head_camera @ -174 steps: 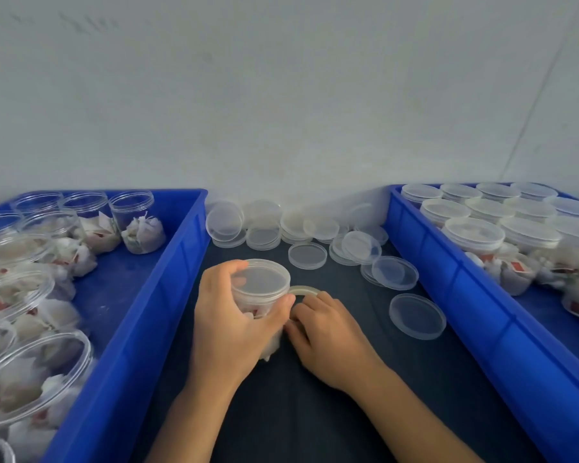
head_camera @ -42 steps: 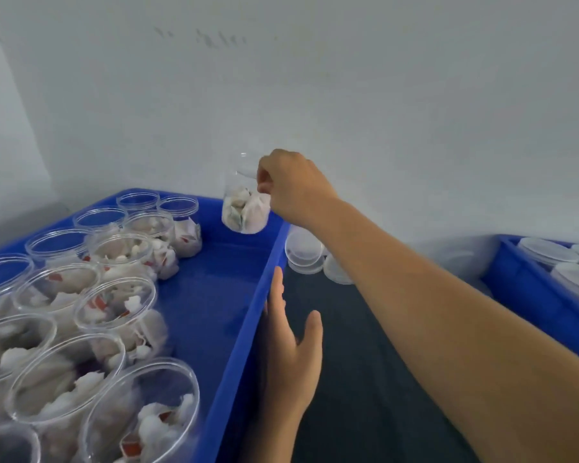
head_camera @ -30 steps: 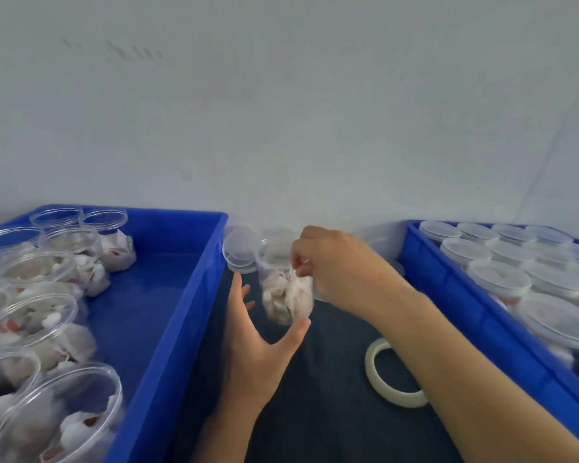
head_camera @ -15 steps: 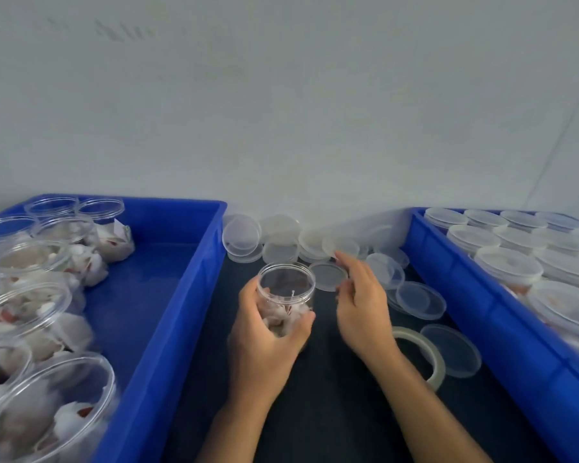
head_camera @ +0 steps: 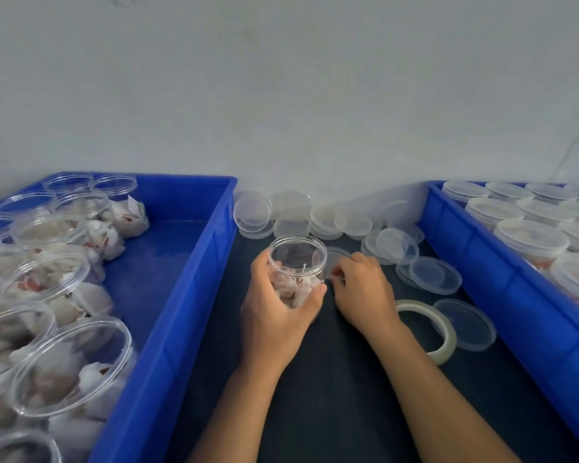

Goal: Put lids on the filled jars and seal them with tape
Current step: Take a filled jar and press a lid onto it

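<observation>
While the left hand (head_camera: 274, 312) wraps its grip round the open, clear plastic jar of white packets (head_camera: 296, 269), upright on the dark counter (head_camera: 331, 396), the flat clear round lid (head_camera: 335, 259) lies just beside it at 3 o'clock. Right hand (head_camera: 365, 292) is nearer, palm down, fingertips curled onto the lid's edge; whether lifted, cannot tell. Pale tape roll (head_camera: 428, 329) sits at 4 o'clock.

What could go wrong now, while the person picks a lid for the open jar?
The lids lie overlapping, so the right hand may lift two at once. The open jar, held only by the left hand, could tip and spill its packets. The right forearm may knock the tape roll.
</observation>
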